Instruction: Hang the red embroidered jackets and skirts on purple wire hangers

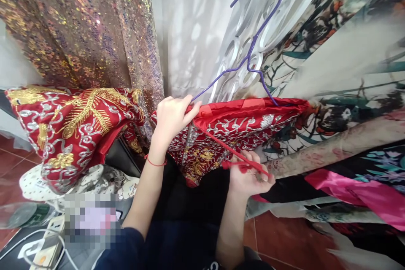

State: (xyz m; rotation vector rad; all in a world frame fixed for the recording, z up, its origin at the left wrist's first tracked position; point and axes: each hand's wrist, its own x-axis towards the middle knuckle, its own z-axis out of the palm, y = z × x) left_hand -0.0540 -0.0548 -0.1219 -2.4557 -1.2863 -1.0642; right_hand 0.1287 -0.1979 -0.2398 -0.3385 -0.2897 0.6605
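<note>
A red skirt with gold and silver embroidery [209, 143] hangs across the middle, its waistband running along a purple hanger [249, 57]. My left hand [174, 118] is closed on the skirt's waistband at its left end, where the hanger's arm meets it. From the waistband a red cord [224, 145] stretches down to the right. It lies across my right hand [249, 175], palm up with the fingers curled around it. A red embroidered jacket [82, 130] rests to the left, apart from both hands.
A sequined gown [95, 21] hangs at upper left beside a white curtain [196, 21]. Floral fabrics [341, 71] fill the right side. At lower left, a clear plastic bottle [25, 215], a white cable [63, 247] and a dotted cloth [34, 181] lie near the seat.
</note>
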